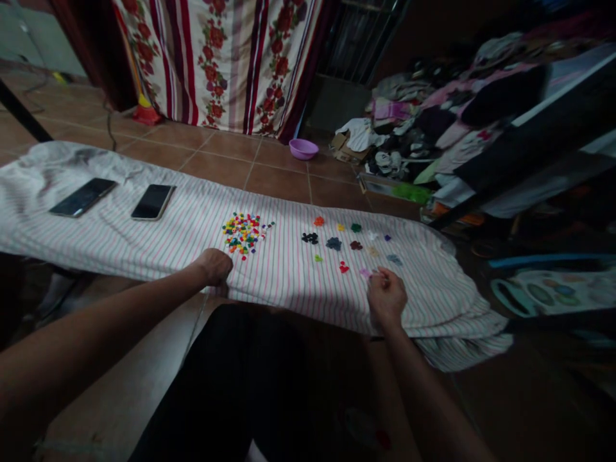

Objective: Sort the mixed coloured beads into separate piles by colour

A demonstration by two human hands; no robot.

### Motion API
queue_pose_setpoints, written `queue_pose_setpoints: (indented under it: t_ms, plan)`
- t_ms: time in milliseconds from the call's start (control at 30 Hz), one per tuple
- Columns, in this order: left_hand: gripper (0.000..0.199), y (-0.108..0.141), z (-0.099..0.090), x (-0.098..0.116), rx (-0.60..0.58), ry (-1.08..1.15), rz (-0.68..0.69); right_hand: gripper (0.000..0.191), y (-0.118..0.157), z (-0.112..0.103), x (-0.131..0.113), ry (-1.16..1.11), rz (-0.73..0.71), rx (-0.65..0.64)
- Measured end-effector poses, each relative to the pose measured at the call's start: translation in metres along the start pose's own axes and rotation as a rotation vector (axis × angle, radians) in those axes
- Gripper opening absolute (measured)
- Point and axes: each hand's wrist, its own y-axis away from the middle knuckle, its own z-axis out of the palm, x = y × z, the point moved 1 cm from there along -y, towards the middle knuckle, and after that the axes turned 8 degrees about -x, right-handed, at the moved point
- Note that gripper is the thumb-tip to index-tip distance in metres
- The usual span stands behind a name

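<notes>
A heap of tiny multicoloured plastic pieces point(241, 233) lies on a pink-and-white striped cloth point(289, 289). To its right are several small groups sorted by colour, including a dark clump point(310, 238) and a red group point(343, 267). My left hand point(214, 267) rests curled on the cloth's front edge, just below the heap. My right hand point(387, 296) is pinched at the fingertips, right next to a small pink piece point(364, 273). Whether those fingers hold a piece is hidden. Two smartphones point(83, 197) point(153, 202) lie face up at the cloth's left end.
My dark-trousered legs point(231, 385) sit below the cloth. Beyond it are a brown tile floor point(226, 160), a purple plastic bowl point(303, 149) and a floral striped curtain point(216, 58). A large heap of clothes point(433, 122) and a dark metal frame point(543, 147) fill the right.
</notes>
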Motion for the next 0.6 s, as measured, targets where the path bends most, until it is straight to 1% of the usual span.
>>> queue_pose_setpoints:
  t_ms: [33, 100, 167, 233, 333, 400, 467, 533, 600]
  plan:
    - [0.024, -0.001, 0.001, -0.001, 0.003, 0.003, 0.005, 0.037, 0.002, 0.0, -0.009, -0.008, -0.024, 0.008]
    - [0.024, -0.005, 0.004, -0.003, 0.009, 0.01, 0.011, 0.035, 0.007, 0.004, -0.03, -0.047, -0.086, -0.017]
    - [0.026, -0.009, 0.006, -0.004, 0.008, 0.02, 0.013, 0.032, 0.012, 0.011, -0.054, -0.098, -0.147, -0.071]
    - [0.031, -0.014, 0.009, -0.004, 0.004, 0.032, 0.013, 0.03, 0.016, 0.024, -0.081, -0.156, -0.216, -0.158]
    - [0.033, -0.018, 0.011, -0.005, 0.014, 0.047, 0.015, 0.028, 0.024, 0.052, -0.122, -0.257, -0.317, -0.325]
    - [0.031, -0.019, 0.013, -0.005, 0.029, 0.05, 0.023, 0.026, 0.029, 0.074, -0.147, -0.301, -0.352, -0.446]
    - [0.028, -0.021, 0.014, -0.006, 0.043, 0.052, 0.035, 0.024, 0.032, 0.097, -0.17, -0.299, -0.369, -0.545]
    - [0.026, -0.023, 0.016, -0.006, 0.056, 0.06, 0.051, 0.025, 0.033, 0.118, -0.19, -0.273, -0.374, -0.614]
    - [0.022, -0.026, 0.019, -0.008, 0.079, 0.081, 0.087, 0.027, 0.033, 0.135, -0.206, -0.221, -0.362, -0.652]
